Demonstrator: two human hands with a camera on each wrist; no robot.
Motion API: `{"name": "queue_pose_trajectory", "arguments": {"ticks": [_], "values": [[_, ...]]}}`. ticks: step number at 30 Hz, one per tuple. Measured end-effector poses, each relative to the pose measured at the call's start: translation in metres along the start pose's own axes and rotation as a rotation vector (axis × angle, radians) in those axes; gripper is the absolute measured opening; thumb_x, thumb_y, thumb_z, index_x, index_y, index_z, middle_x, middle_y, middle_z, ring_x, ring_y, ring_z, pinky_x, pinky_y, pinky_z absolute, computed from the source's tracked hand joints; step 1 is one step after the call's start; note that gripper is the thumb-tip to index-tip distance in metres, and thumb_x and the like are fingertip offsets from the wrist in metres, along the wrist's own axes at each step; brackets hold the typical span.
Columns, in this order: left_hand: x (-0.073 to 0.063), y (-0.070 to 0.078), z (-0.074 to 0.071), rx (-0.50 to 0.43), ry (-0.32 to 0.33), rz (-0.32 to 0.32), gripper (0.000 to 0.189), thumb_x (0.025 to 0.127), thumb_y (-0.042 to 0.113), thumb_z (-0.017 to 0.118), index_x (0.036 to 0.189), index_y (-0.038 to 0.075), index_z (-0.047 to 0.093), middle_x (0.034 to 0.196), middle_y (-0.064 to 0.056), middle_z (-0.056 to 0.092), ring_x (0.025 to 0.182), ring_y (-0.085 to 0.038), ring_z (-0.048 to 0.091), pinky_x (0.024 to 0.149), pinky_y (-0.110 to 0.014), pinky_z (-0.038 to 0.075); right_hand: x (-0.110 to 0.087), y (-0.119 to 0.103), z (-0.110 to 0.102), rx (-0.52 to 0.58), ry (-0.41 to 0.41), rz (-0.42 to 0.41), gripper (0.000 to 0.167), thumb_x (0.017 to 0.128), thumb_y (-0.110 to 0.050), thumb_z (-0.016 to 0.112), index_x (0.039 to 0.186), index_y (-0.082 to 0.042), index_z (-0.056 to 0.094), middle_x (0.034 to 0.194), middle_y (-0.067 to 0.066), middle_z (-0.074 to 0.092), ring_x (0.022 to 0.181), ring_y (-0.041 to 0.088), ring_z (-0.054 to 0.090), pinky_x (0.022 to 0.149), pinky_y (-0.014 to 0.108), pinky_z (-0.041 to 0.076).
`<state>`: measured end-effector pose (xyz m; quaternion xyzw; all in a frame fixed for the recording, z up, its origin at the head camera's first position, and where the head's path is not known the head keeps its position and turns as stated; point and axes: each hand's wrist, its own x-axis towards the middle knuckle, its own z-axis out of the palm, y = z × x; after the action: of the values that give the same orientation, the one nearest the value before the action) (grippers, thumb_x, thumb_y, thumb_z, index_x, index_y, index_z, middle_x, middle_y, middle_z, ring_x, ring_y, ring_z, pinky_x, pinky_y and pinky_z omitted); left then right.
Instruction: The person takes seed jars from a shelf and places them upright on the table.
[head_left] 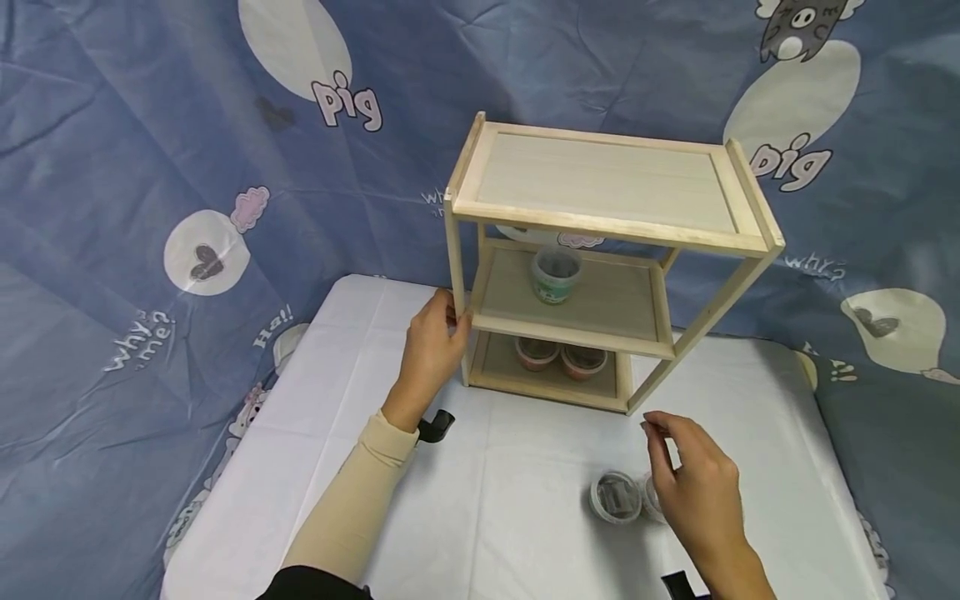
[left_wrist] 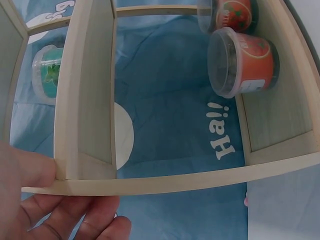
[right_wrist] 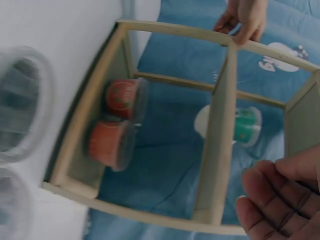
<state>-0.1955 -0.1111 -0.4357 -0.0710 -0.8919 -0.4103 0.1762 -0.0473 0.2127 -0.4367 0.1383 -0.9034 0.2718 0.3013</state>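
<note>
Wooden shelf rack (head_left: 607,183): upright on the white cloth (head_left: 450,500), long side running left to right; I judge it light, stiff, best held by a post.
Left hand (head_left: 433,346): grips the left front post at middle-shelf height.
Right hand (head_left: 697,487): loosely curled, nothing visible in it, near two clear plastic tubs (head_left: 616,497).
Tubs: tops up, round; probably slick, squeezable; I'd take the rim.

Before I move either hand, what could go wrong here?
If your left hand tugs the post it grips, the shelf may shift and the green cup on its middle board could slide. Your right hand, close to the two cups on the table, might knock one over.
</note>
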Motion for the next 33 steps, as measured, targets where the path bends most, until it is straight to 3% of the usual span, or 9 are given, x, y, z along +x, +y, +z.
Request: {"name": "queue_pose_trajectory", "arguments": {"ticks": [4, 7, 12, 19, 27, 33], "values": [[-0.001, 0.0, 0.001, -0.002, -0.011, -0.008, 0.014, 0.102, 0.013, 0.066, 0.109, 0.002, 0.06, 0.1, -0.012, 0.067, 0.092, -0.028, 0.069, 0.074, -0.043, 0.058, 0.017, 0.0, -0.001, 0.058, 0.042, -0.047, 0.018, 0.088, 0.01, 0.074, 0.103, 0.002, 0.073, 0.096, 0.011, 0.074, 0.087, 0.027, 0.074, 0.084, 0.01, 0.048], [-0.002, -0.001, 0.002, -0.004, -0.017, -0.005, 0.014, 0.102, 0.013, 0.066, 0.11, 0.002, 0.06, 0.101, -0.012, 0.068, 0.092, -0.027, 0.069, 0.074, -0.043, 0.058, 0.03, 0.0, 0.0, 0.084, 0.089, -0.103, 0.021, 0.083, 0.014, 0.077, 0.1, 0.001, 0.073, 0.094, 0.009, 0.073, 0.085, 0.025, 0.072, 0.086, 0.006, 0.043], [-0.001, -0.001, 0.001, 0.004, -0.008, 0.013, 0.015, 0.102, 0.012, 0.067, 0.11, 0.002, 0.06, 0.101, -0.012, 0.068, 0.091, -0.028, 0.069, 0.074, -0.043, 0.058, 0.055, 0.001, 0.005, 0.061, 0.143, -0.17, 0.024, 0.08, 0.015, 0.08, 0.099, 0.001, 0.072, 0.09, 0.011, 0.072, 0.082, 0.028, 0.07, 0.074, 0.025, 0.051], [0.002, -0.002, -0.002, 0.002, 0.001, 0.016, 0.013, 0.101, 0.012, 0.067, 0.109, 0.003, 0.061, 0.1, -0.011, 0.068, 0.091, -0.027, 0.069, 0.073, -0.044, 0.058, 0.092, -0.003, 0.013, 0.077, 0.149, -0.195, 0.04, 0.086, 0.006, 0.082, 0.124, 0.006, 0.07, 0.118, 0.022, 0.071, 0.111, 0.04, 0.068, 0.092, 0.053, 0.053], [-0.001, -0.003, -0.002, -0.004, -0.008, 0.004, 0.013, 0.101, 0.012, 0.068, 0.108, 0.003, 0.061, 0.099, -0.011, 0.068, 0.09, -0.027, 0.07, 0.072, -0.043, 0.059, 0.12, -0.001, 0.024, 0.101, 0.126, -0.206, 0.059, 0.086, 0.0, 0.085, 0.14, 0.005, 0.061, 0.137, 0.023, 0.065, 0.123, 0.041, 0.064, 0.095, 0.058, 0.053], [0.001, -0.005, -0.002, 0.009, -0.006, 0.016, 0.014, 0.101, 0.012, 0.069, 0.108, 0.004, 0.061, 0.1, -0.011, 0.068, 0.091, -0.027, 0.069, 0.074, -0.042, 0.058, 0.139, 0.0, 0.037, 0.128, 0.07, -0.149, 0.07, 0.084, -0.004, 0.088, 0.145, 0.007, 0.056, 0.141, 0.025, 0.061, 0.125, 0.045, 0.062, 0.097, 0.06, 0.052]]}}
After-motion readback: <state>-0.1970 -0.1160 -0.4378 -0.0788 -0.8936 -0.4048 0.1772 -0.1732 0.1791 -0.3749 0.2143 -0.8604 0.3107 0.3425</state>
